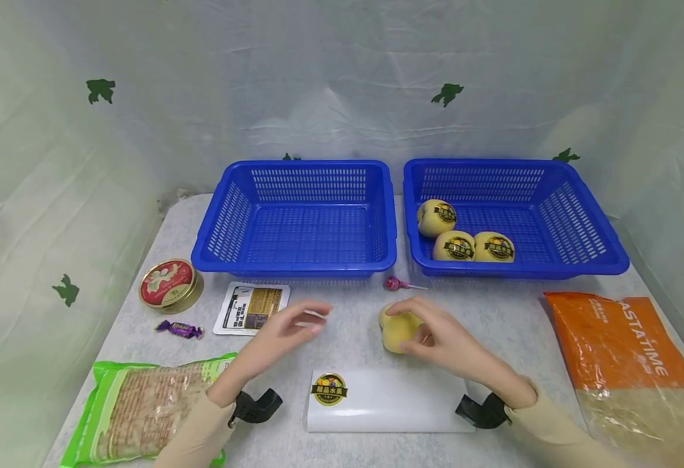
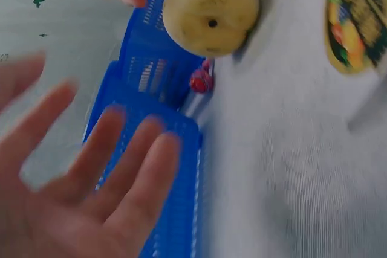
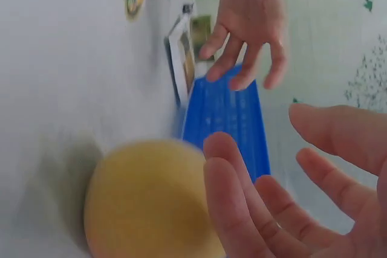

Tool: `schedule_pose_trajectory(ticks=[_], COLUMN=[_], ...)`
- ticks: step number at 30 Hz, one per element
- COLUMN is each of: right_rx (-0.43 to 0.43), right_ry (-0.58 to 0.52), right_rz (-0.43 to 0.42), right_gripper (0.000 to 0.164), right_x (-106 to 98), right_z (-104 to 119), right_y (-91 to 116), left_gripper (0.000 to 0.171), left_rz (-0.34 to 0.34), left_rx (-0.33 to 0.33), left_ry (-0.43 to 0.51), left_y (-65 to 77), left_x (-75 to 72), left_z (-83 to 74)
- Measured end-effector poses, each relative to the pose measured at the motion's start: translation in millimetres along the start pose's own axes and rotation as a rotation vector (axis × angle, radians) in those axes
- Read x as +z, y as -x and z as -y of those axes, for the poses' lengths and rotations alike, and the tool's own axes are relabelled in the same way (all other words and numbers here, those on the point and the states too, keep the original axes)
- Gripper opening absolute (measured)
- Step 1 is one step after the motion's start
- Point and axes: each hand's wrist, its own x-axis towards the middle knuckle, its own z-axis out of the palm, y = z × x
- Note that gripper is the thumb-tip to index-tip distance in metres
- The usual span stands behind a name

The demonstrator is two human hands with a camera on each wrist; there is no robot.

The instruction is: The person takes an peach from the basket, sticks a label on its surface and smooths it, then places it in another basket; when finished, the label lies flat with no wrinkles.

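Observation:
A yellow apple stands on the table, with no sticker on the side facing me. My right hand hovers at its right, its loosely bent fingers overlapping the fruit in the head view. From the right wrist, those fingers are spread beside the apple, not wrapped around it. My left hand is held above the table to the left, palm inward, fingers apart and holding nothing. Between my forearms lies a white glossy sheet bearing one round black-and-gold fruit sticker.
Behind are two blue baskets, the left one bare and the right one holding three stickered apples. A lollipop, red tin, purple candy, white packet, green bag and orange pasta bag lie around.

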Motion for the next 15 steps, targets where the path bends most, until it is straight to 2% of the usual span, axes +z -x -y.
schedule_pose_trajectory(ticks=[4, 7, 10, 15], right_rx=[0.004, 0.032, 0.048, 0.043], right_ry=[-0.064, -0.074, -0.051, 0.030], right_rz=[0.067, 0.132, 0.185, 0.220], right_gripper=[0.039, 0.037, 0.034, 0.030], right_x=[20, 37, 52, 72], right_z=[5, 7, 5, 1], right_y=[-3, -6, -8, -13], left_gripper=[0.027, 0.029, 0.033, 0.038], left_rz=[0.282, 0.412, 0.460, 0.459], left_rx=[0.053, 0.027, 0.014, 0.043], left_ry=[-0.292, -0.432, -0.552, -0.725], left_y=[23.4, 38.1, 48.8, 57.4], left_x=[3.2, 7.0, 11.5, 19.2], left_z=[-4.8, -7.7, -8.8, -7.5])
